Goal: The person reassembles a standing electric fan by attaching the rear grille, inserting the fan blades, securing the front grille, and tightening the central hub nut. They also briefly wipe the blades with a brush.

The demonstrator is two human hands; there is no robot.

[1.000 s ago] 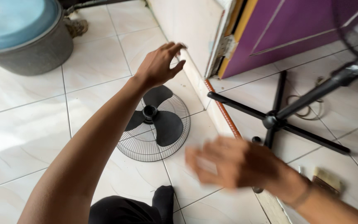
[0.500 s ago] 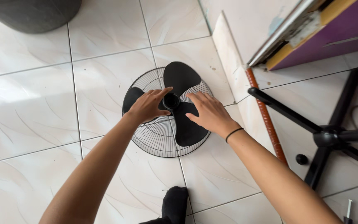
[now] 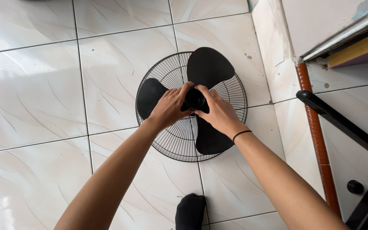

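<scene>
Both my hands have closed in since half a second ago, left hand (image 3: 170,107) and right hand (image 3: 219,113) now clasping the fan blade's hub (image 3: 194,99) from opposite sides, centred over the wire guard (image 3: 172,145) on the floor.

I see both hands, left hand (image 3: 170,108) and right hand (image 3: 218,113), gripping the black fan blade (image 3: 208,68) hub (image 3: 194,99) over the wire grille (image 3: 171,142).
</scene>
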